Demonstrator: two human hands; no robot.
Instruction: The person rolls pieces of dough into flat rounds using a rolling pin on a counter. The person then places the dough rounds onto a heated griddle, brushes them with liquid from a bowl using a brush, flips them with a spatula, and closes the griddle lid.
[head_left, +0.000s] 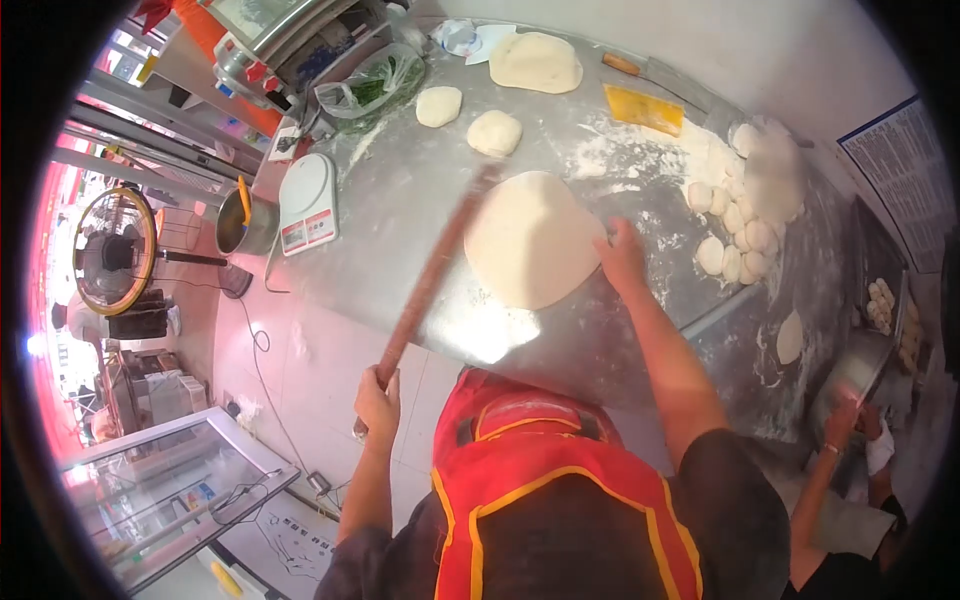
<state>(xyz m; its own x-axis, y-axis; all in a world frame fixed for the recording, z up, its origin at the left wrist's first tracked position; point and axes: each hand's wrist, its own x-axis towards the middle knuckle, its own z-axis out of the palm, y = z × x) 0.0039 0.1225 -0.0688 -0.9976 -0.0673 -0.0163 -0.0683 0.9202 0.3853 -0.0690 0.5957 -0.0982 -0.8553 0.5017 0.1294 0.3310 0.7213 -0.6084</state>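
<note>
My left hand (378, 400) is wrapped round the lower end of a long wooden rolling pin (430, 285). The pin slants up over the table's front edge, its far end blurred by motion beside the left side of a flat, rounded dough sheet (532, 240). At the sheet's right edge, my right hand (622, 255) has its fingers curled in and appears to pinch the dough. Beyond the sheet lie two thick dough pieces, one nearer (495, 133) and one farther left (438, 106). Another flattened dough piece (535, 62) rests at the back.
Several small dough balls (740, 235) sit by scattered flour on the right. A yellow scraper (643, 110) and a wooden-handled knife (622, 64) lie behind. On the left are a kitchen scale (308, 200) and a bag of greens (375, 85). A co-worker's hands (850, 420) are at lower right.
</note>
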